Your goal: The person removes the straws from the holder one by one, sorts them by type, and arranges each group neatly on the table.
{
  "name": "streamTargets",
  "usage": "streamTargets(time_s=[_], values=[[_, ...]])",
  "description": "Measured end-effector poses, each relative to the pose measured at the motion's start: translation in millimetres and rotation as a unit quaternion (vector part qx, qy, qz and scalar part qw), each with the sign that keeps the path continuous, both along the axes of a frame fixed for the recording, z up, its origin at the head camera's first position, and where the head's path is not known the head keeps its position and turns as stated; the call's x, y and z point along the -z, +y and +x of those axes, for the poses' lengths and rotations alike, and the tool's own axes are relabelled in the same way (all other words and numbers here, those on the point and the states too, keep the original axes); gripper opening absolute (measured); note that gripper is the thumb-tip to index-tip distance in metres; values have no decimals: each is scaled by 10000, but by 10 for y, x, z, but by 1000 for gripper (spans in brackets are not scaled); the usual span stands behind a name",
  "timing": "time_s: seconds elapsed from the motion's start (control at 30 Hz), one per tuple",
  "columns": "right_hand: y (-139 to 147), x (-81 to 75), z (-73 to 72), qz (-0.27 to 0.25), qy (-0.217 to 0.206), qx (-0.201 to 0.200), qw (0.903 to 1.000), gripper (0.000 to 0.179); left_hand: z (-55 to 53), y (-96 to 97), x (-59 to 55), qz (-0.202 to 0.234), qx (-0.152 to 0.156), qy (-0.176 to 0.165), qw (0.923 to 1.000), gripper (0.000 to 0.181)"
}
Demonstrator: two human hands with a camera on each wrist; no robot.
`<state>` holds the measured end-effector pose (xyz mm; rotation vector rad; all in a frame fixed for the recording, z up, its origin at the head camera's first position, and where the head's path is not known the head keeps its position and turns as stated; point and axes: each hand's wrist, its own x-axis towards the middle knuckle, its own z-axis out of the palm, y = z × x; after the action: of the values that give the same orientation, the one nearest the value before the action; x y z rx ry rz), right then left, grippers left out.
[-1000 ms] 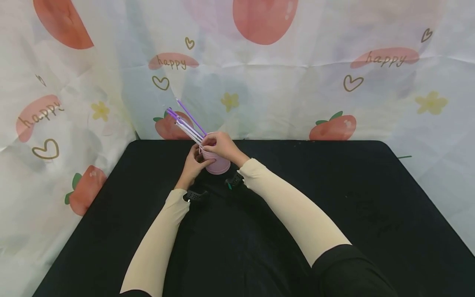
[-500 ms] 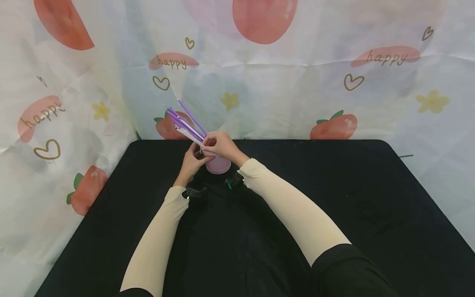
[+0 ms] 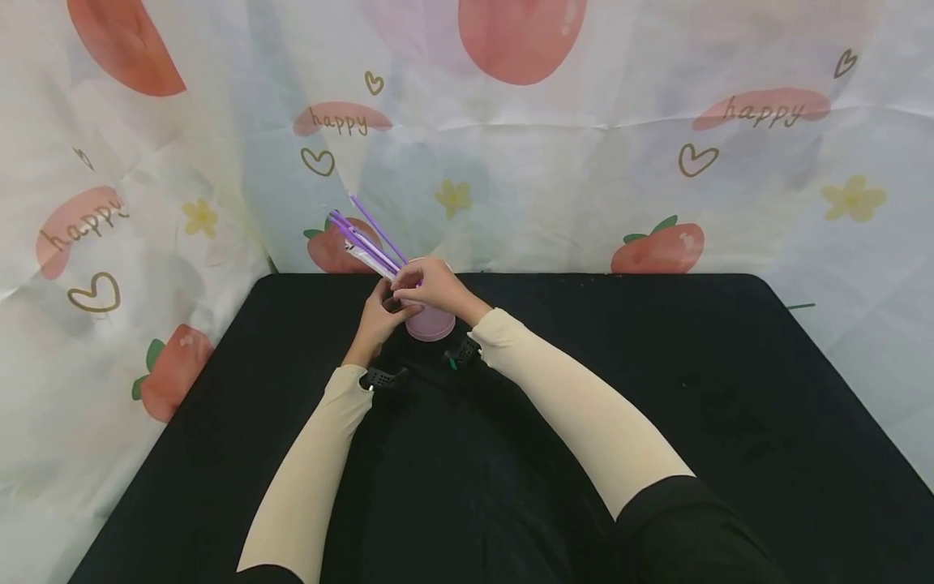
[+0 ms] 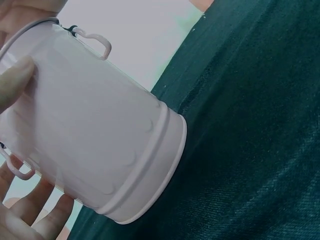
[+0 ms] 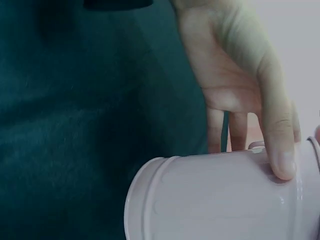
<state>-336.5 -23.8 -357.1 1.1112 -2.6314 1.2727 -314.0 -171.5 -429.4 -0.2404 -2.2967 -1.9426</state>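
The left hand [image 3: 374, 328] grips the pink bucket [image 3: 430, 323], just left of the head view's centre; the right hand [image 3: 438, 289] bends over its top — whether pinching anything, I cannot tell — with purple sticks [image 3: 365, 242] slanting from there toward upper left.

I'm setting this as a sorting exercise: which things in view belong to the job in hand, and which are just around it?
Seemingly part of the job:
pink pail, held by the left grip
purple and white sticks, leaning out of the pail
right grip, at the pail's rim

Just around it:
black-covered table
printed backdrop
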Motion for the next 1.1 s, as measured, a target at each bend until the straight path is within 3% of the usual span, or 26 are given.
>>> streamTargets(time_s=[0.13,0.27,0.43,0.57,0.7,0.9,1.1], values=[[-51,-46,-29,449,-7,62,9990,20,-19,2,-1,123,28,-45,9999,71],[-74,-69,-91,483,-201,305,9982,26,-15,11,-14,165,81,-71,9998,76],[-16,-44,-173,129,-134,922,9956,22,-9,26,-26,268,66,38,9996,74],[33,1,-216,-353,2,1557,9872,12,-16,16,-12,252,25,225,9994,73],[52,16,-234,-701,68,1946,9783,6,-28,2,-4,128,-47,232,9996,72],[50,23,-265,-994,103,2313,9677,15,-11,1,-30,43,-16,94,9999,73],[60,49,-311,-1026,29,2447,9641,30,-7,2,-29,60,-42,64,10000,73]])
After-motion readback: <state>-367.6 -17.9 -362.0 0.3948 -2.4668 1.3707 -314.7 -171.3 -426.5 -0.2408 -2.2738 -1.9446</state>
